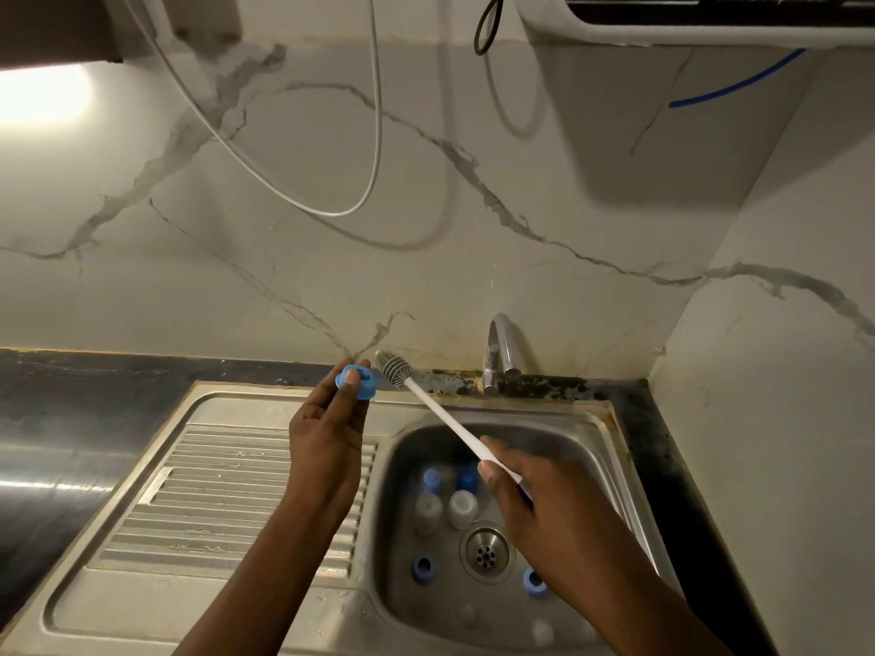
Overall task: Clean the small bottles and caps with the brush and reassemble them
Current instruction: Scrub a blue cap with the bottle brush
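Marble wall: white with grey veins, behind the sink; white cable loop hangs in front of it.
Surface: dark stone, around the steel unit.
Steel sink: basin on the right, ribbed drainboard on the left, drain at basin floor.
Tap: chrome, at the back edge of the basin.
Left hand: raised over the drainboard/basin edge, fingers pinching a blue cap by its rim.
Right hand: over the basin, fingers clenched around the brush's white handle.
Brush: slants up-left, grey bristle head just beside the cap; contact, cannot tell.
Small bottles: clear, grouped in the basin behind the drain, two with blue tops.
Loose caps: blue, on the basin floor, one left of the drain, one right, partly hidden by the right arm.
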A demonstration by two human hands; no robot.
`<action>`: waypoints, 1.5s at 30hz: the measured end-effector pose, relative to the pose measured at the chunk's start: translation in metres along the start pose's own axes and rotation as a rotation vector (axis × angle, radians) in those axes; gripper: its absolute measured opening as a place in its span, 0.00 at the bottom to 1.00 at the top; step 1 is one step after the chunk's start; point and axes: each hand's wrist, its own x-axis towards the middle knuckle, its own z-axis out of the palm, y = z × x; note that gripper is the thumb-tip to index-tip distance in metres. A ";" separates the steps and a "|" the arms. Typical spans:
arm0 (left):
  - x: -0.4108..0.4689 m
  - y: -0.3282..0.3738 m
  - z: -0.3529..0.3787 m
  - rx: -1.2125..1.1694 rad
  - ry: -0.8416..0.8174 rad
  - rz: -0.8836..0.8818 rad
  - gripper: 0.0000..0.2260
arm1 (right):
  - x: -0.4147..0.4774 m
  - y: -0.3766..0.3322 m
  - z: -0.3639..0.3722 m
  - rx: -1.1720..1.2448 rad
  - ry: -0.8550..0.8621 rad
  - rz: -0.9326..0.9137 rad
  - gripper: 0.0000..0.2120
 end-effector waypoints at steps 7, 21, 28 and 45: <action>-0.001 -0.004 0.004 -0.041 0.051 -0.029 0.19 | -0.005 -0.010 0.007 0.059 -0.034 0.023 0.21; -0.011 -0.007 0.020 -0.083 0.085 -0.128 0.21 | 0.011 -0.011 0.007 0.016 -0.034 0.009 0.22; -0.001 0.003 0.018 -0.153 0.156 -0.147 0.18 | -0.004 -0.005 0.013 0.046 -0.031 0.008 0.22; -0.001 0.011 0.018 0.041 0.070 -0.210 0.14 | 0.010 -0.001 0.013 -0.057 -0.033 0.012 0.25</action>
